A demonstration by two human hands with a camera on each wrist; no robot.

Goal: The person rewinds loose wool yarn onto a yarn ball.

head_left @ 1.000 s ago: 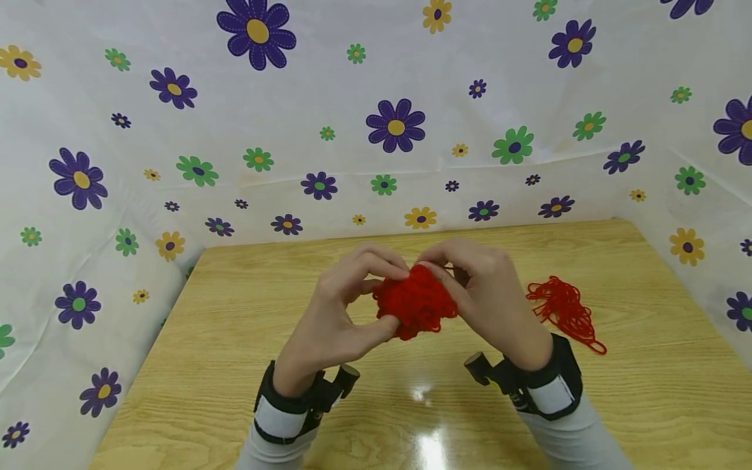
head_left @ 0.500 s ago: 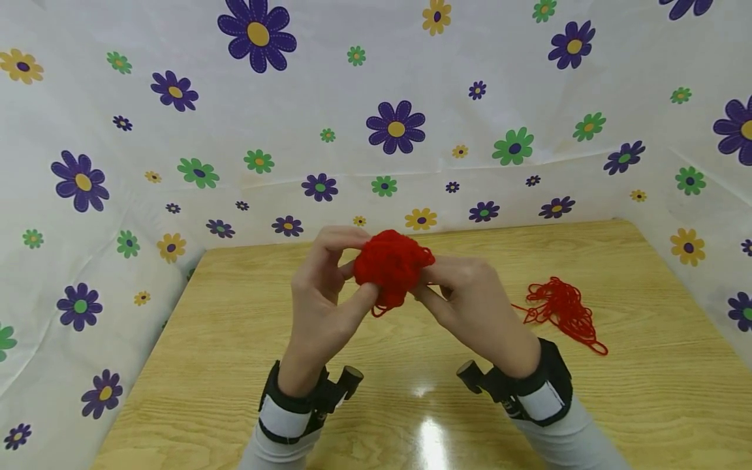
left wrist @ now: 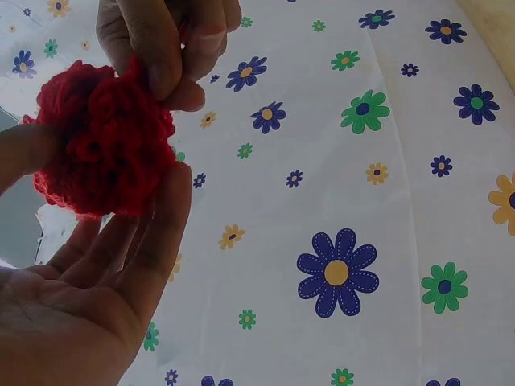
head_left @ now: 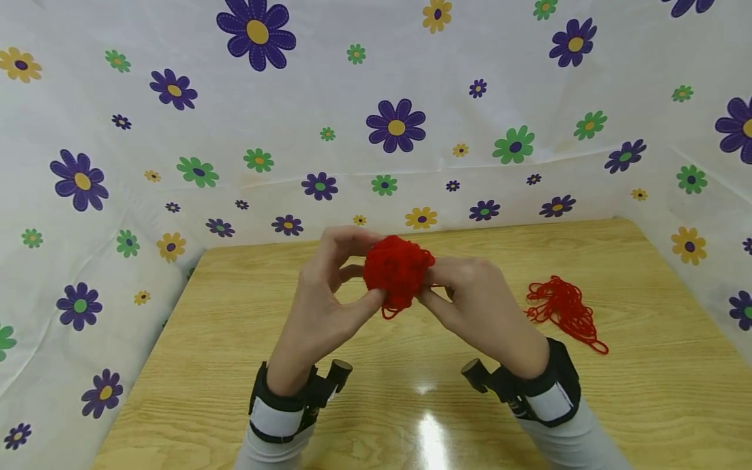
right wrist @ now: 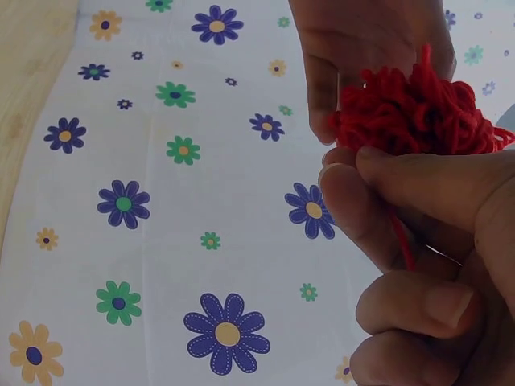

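A bundle of red yarn, looped and lumpy, is held up above the table between both hands. My left hand grips its left side, thumb in front and fingers behind, as the left wrist view also shows around the yarn. At the bundle's right edge my right hand pinches the yarn between thumb and forefinger. In the right wrist view a single strand runs down from that pinch through the curled fingers of the right hand.
A loose heap of red yarn lies on the wooden table, right of the right hand. A white cloth with flowers hangs behind and along both sides of the table. Each wrist wears a black strap with a camera.
The yarn bundle has been turned and raised, moving slightly left, with both hands following. Over the last half second it has shifted a little right. The heap on the table stays nearly in place.
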